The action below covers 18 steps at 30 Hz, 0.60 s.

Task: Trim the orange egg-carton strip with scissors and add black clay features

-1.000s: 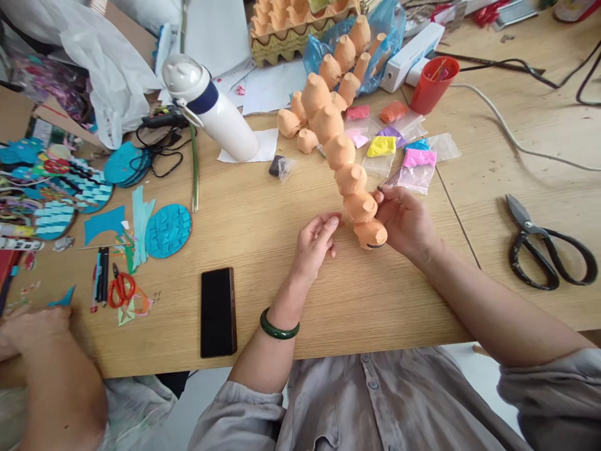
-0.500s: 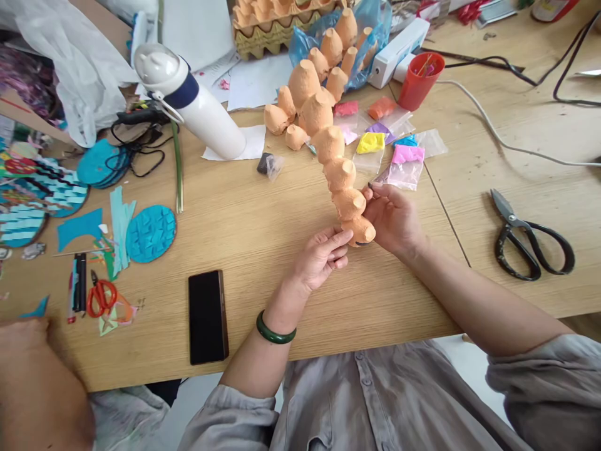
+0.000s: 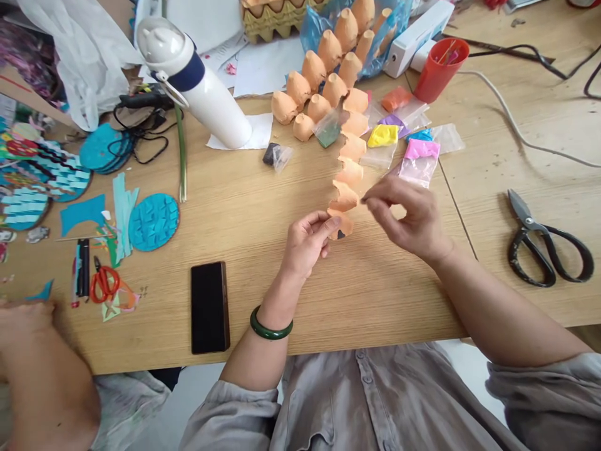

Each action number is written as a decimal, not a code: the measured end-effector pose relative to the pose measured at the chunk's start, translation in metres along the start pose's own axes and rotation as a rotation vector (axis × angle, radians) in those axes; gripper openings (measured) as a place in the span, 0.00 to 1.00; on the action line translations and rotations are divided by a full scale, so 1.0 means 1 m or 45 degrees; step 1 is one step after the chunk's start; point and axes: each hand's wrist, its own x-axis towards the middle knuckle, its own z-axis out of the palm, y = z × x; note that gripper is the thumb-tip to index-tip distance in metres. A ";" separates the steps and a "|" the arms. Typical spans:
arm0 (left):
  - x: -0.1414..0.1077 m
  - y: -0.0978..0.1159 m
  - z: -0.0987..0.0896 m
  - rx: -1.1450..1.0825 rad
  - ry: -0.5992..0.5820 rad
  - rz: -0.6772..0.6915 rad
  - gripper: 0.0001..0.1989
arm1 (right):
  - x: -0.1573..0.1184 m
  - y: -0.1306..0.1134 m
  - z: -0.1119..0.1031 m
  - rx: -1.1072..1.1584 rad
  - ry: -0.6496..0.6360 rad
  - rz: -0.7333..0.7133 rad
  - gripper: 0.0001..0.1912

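Observation:
My left hand [image 3: 307, 241] pinches the near end of a strip of orange egg-carton cups [image 3: 352, 147] between thumb and fingers. The strip is turned so that its scalloped edge shows, and it stretches away from me over the table. A small dark patch [image 3: 341, 234] shows on its nearest cup. Just right of the strip, my right hand [image 3: 410, 216] is closed in a pinch, apart from the cups. A tiny dark bit shows at its fingertips, too small to name. More orange egg-carton cups [image 3: 329, 50] lie beyond, partly in a blue plastic bag [image 3: 315, 28].
Small bags of coloured clay, one yellow [image 3: 382, 136], one pink [image 3: 421, 150], lie behind my hands. Black-handled scissors [image 3: 530, 222] are at right, near a red cup [image 3: 441, 69]. A phone [image 3: 210, 307], a white bottle [image 3: 197, 81] and another person's arm [image 3: 51, 363] are left.
My left hand has turned the strip, so its scalloped edge now shows instead of its rounded tops. My right hand has drawn away from it to the right, still pinched. The view has shifted slightly.

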 end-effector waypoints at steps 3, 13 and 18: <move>0.002 -0.002 -0.002 0.038 -0.015 0.038 0.17 | -0.002 0.001 0.003 -0.028 -0.305 -0.155 0.12; 0.003 -0.003 -0.002 0.041 0.007 0.064 0.17 | -0.002 0.014 0.009 -0.255 -0.341 -0.306 0.12; 0.002 -0.003 -0.002 0.053 -0.013 0.078 0.19 | -0.002 0.015 0.009 -0.215 -0.348 -0.309 0.12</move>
